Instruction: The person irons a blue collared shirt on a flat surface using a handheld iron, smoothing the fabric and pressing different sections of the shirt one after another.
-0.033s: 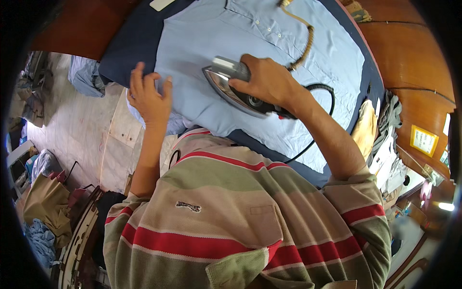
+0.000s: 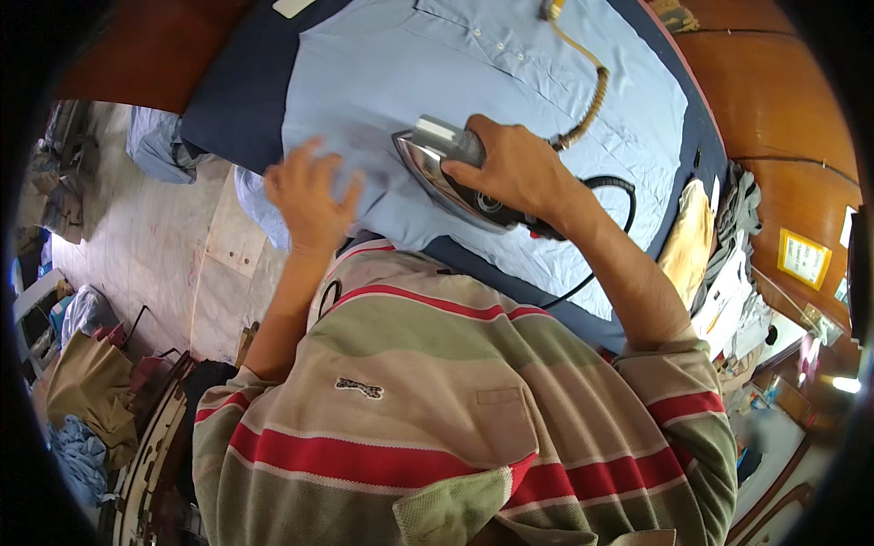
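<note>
A light blue buttoned shirt [image 2: 382,82] lies spread over a dark blue padded surface [image 2: 238,96]. My right hand [image 2: 519,168] is wrapped round the grey handle of a clothes iron [image 2: 446,187], whose pointed metal plate rests on the shirt and faces left. A black cord [image 2: 632,196] loops from the iron's back end. My left hand [image 2: 311,196] is slightly blurred, fingers spread, over the shirt's near left edge. Whether its fingertips touch the cloth I cannot tell. Beyond the iron, a tan coiled cord [image 2: 599,86] lies across the shirt.
Clothes in grey, white and yellow [image 2: 689,237] hang at the right, by a brown wooden panel [image 2: 774,100]. Blue cloth [image 2: 159,146] hangs off the surface's left end. Heaped garments [image 2: 91,396] lie at lower left, beyond the pale floor [image 2: 137,237].
My left hand has moved right and a little nearer to me, onto the shirt's edge. The iron in my right hand sits slightly farther right.
</note>
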Demonstrator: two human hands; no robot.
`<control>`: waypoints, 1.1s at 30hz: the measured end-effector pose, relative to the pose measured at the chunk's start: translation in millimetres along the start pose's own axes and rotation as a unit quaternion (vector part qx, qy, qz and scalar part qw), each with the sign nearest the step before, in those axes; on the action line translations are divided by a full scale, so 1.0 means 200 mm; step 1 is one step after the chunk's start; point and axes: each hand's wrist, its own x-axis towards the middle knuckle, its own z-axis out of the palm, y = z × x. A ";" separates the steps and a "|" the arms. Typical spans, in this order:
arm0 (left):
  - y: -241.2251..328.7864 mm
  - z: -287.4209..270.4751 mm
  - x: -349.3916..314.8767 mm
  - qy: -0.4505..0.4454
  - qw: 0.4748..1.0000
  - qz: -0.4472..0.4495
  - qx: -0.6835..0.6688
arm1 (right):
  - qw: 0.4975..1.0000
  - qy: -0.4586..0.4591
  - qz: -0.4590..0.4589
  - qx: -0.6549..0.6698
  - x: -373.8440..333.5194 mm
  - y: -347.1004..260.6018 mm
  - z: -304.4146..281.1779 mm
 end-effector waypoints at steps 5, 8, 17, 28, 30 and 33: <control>0.31 0.02 -0.30 -0.142 0.973 0.163 -0.086 | 0.998 0.000 0.058 0.017 -0.24 0.09 0.06; 0.30 0.03 -0.32 -0.144 0.968 0.191 -0.075 | 0.998 0.001 0.052 0.023 -0.29 0.12 0.05; 0.28 -0.02 -0.34 -0.154 0.972 0.163 -0.070 | 0.996 -0.045 -0.066 -0.033 -0.52 0.19 0.15; 0.73 0.23 -0.27 -0.317 0.851 0.374 -0.190 | 0.988 0.098 0.114 0.016 -0.65 0.64 -0.16; 0.74 0.23 -0.35 -0.377 0.813 0.427 -0.117 | 0.988 0.117 0.099 -0.013 -0.65 0.68 -0.20; 0.73 0.20 -0.38 -0.407 0.806 0.421 -0.086 | 0.992 0.089 0.085 -0.034 -0.61 0.65 -0.25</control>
